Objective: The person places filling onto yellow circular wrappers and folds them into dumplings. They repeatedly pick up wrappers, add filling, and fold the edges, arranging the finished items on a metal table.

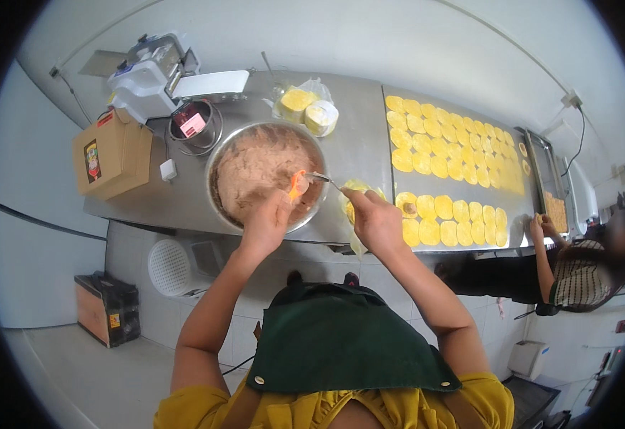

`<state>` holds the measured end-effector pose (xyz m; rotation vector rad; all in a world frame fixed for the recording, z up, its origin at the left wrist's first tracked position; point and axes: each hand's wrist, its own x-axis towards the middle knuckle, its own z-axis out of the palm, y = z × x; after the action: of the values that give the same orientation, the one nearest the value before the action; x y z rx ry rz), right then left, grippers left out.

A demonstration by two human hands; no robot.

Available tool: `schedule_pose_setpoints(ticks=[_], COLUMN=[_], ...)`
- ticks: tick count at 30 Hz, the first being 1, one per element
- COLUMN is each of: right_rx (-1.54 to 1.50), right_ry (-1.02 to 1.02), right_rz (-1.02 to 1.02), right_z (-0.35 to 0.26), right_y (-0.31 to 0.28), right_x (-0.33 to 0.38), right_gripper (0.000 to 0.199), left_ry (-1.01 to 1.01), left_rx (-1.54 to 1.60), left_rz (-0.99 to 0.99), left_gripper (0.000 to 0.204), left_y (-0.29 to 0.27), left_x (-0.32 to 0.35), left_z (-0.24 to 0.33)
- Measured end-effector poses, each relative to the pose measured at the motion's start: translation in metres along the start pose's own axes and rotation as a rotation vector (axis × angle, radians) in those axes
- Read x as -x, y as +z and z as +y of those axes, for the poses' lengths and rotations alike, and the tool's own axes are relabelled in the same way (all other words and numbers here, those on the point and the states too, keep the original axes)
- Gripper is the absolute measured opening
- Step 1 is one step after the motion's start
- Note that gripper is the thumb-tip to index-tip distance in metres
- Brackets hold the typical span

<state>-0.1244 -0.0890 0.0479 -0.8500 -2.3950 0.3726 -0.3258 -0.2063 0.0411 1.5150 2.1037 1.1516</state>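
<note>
A large metal bowl point(214, 204) of pale pink minced filling point(259, 168) stands on the counter in front of me. Over its right side, my left hand point(268, 223) is closed on a small orange tool point(298, 184); its exact kind is hard to make out. My right hand point(375, 218) grips the handle of a metal spoon point(319, 176), whose head meets the orange tool. Beneath and beside the right hand lie yellow wrappers in a plastic bag point(351, 207), partly covered. Rows of yellow round wrappers point(443, 207) spread to the right; one near wrapper bears a dab of filling.
Two bagged wrapper stacks point(321, 116) sit behind the bowl. A dark bucket point(196, 127), a cardboard box point(112, 154) and a grey-white machine point(148, 79) stand left. At the far right, another person point(577, 272) touches a tray point(555, 213). A white stool point(169, 267) is below the counter.
</note>
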Motion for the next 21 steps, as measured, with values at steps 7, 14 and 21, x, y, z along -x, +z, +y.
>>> schedule_pose_setpoints(ticks=[7, 14, 21], right_rx=[-1.757, -0.764, -0.078], right_ry=[0.902, 0.547, 0.702], right_rz=[-0.711, 0.513, 0.394], right_z=[0.07, 0.12, 0.2], right_y=[-0.013, -0.138, -0.039], right_x=[0.033, 0.088, 0.165], right_gripper=[0.023, 0.021, 0.023], left_ry=[0.086, -0.196, -0.167], left_rx=[-0.244, -0.186, -0.109], left_rz=[-0.193, 0.238, 0.252], left_gripper=[0.01, 0.031, 0.032], left_y=[0.037, 0.011, 0.029], left_x=[-0.01, -0.002, -0.008], left_z=[0.004, -0.034, -0.019])
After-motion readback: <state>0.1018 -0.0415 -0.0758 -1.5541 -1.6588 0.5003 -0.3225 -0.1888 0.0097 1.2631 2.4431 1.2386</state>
